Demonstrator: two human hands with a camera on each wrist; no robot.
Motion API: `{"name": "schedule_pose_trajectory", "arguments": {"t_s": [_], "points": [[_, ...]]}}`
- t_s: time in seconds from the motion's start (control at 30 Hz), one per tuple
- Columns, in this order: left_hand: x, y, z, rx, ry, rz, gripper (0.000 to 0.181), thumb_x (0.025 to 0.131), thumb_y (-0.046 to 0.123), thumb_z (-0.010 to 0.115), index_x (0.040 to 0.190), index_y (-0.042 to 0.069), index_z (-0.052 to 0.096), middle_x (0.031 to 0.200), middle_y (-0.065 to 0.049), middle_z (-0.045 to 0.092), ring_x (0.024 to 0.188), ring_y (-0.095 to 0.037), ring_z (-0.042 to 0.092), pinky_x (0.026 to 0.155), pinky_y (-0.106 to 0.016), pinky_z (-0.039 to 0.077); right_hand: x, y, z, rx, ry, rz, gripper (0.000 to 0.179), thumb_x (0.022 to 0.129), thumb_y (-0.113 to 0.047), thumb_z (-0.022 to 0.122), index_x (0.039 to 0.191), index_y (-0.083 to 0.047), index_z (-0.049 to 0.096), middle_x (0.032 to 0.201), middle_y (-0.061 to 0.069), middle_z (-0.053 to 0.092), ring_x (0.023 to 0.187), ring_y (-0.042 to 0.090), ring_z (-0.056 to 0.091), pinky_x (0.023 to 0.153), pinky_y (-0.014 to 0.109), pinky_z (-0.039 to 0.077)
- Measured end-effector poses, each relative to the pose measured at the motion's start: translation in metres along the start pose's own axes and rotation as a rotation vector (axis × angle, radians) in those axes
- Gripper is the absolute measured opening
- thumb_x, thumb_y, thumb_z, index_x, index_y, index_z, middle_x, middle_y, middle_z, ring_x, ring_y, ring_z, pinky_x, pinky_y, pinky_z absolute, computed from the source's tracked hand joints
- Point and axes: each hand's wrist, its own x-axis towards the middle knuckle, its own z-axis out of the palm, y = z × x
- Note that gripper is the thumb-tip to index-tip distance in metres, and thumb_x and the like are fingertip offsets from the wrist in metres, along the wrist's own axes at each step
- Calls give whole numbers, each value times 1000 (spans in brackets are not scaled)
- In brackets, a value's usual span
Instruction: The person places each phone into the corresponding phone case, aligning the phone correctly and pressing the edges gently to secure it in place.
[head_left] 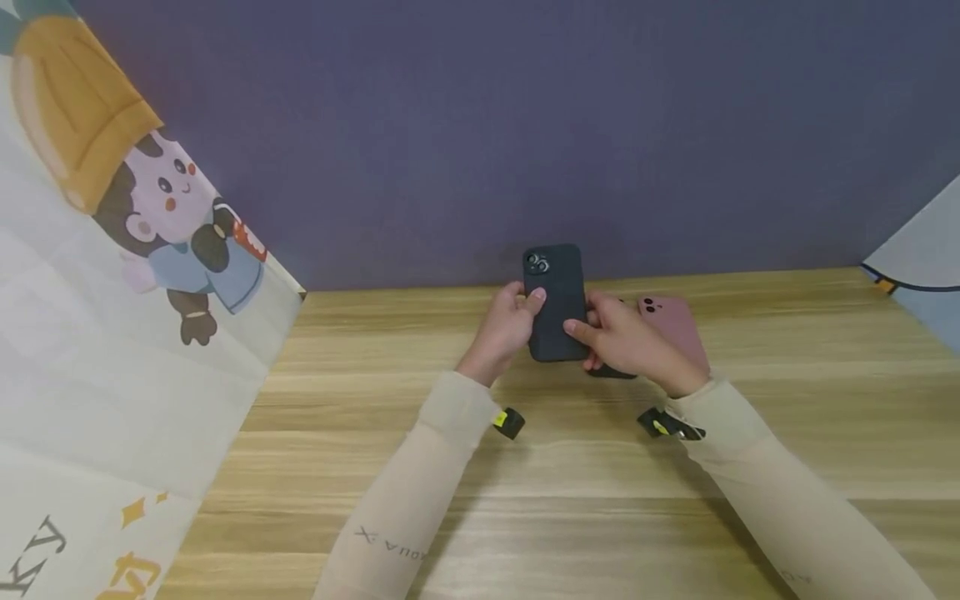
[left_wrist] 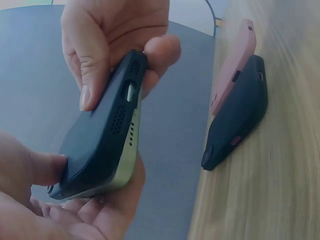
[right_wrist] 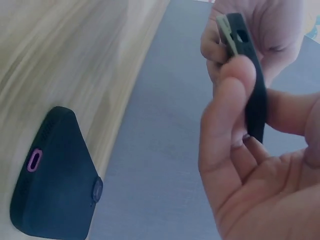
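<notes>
Both hands hold a dark phone case (head_left: 558, 312) above the tabletop, its camera end up in the head view. A light green phone (left_wrist: 131, 155) sits partly in the case, with its edge showing along one side in the left wrist view. My left hand (head_left: 510, 325) grips one long side, thumb on the back of the case. On the opposite side, lower down, my right hand (head_left: 626, 337) pinches the case between thumb and fingers. Behind the right hand lies another dark case (right_wrist: 55, 175) with a pink-rimmed port opening, largely hidden in the head view.
A pink phone or case (head_left: 675, 327) lies beside the second dark case on the wood-grain table (head_left: 555, 500). A dark blue-grey panel (head_left: 525, 133) rises at the table's back edge. At left hangs a white cloth (head_left: 225, 392) with a cartoon figure.
</notes>
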Motion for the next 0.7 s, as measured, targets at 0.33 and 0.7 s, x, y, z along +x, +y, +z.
{"name": "schedule_pose_trajectory", "arguments": {"t_s": [0.33,0.7], "points": [[3,-2,-5,-7,-136,4,55,105,32,58,157,31,39,110,-17,75,79,-20,74,76,-52,62,1,4,2,-6,134,-12,42,109,-20,49,141,6,38,98,23,74,63,26,66,62,40,60],[2,2,-16,134,-328,13,57,105,24,60,156,22,35,101,-13,75,85,-37,75,66,-42,60,3,3,1,-10,189,-13,42,110,-23,46,139,6,39,107,27,70,63,19,64,59,29,56]]}}
